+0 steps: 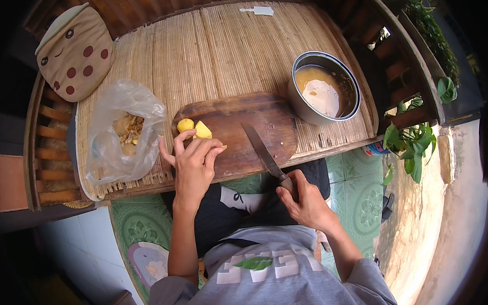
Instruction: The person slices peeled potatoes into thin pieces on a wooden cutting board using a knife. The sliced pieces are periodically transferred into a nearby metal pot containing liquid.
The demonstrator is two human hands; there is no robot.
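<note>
My right hand (306,200) grips the handle of a kitchen knife (262,148), whose blade lies over the right half of a wooden cutting board (242,108). Over the board's left half, my left hand (195,160) pinches a small pale piece (224,147) between thumb and finger. Just beyond those fingers, two peeled yellow pieces, perhaps potato, rest on the board: a rounded one (185,125) and an angular one (203,131). To the left stands an open clear plastic bag (147,107) with brown unpeeled lumps and peelings (128,130) inside.
A metal pot (327,119) of cloudy liquid stands right of the board on the woven mat (224,52). A small white board-shaped item (259,10) lies at the mat's far edge. A round face-patterned cushion (77,53) leans at the far left. Wooden railings (406,54) border the seat.
</note>
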